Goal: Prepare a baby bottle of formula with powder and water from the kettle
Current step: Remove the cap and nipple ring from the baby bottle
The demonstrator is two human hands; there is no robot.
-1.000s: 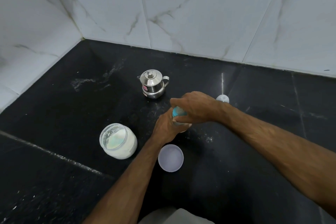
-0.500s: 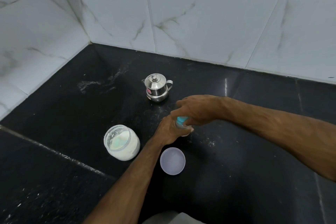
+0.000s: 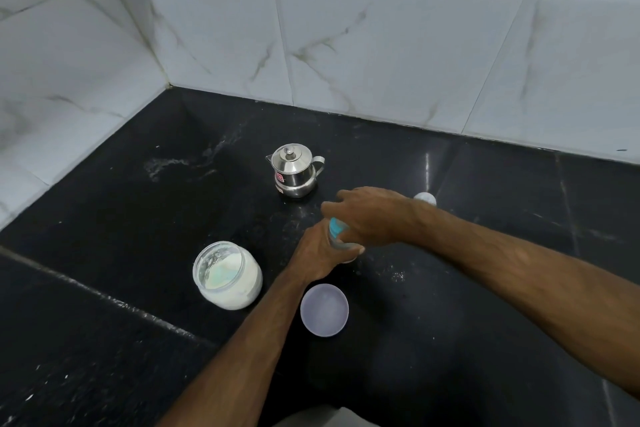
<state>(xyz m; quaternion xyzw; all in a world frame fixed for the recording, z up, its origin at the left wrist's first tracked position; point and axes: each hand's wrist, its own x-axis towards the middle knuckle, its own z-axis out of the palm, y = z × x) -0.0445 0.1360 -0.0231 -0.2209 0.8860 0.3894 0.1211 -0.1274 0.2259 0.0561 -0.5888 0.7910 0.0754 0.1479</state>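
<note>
Blue-collared bottle (image 3: pixel 337 234) upright between hands

Shiny metal, clear plastic, polished stone

Mirror-bright steel kettle (image 3: pixel 294 172); clear plastic powder jar (image 3: pixel 227 274); matt lilac plastic lid (image 3: pixel 324 309); glossy black counter (image 3: pixel 121 211); glazed marbled wall tiles (image 3: pixel 381 45).

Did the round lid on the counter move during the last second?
No. The lid lies at the same spot, just right of the powder jar and nearer to the person than the kettle; only the camera shifted.
</note>
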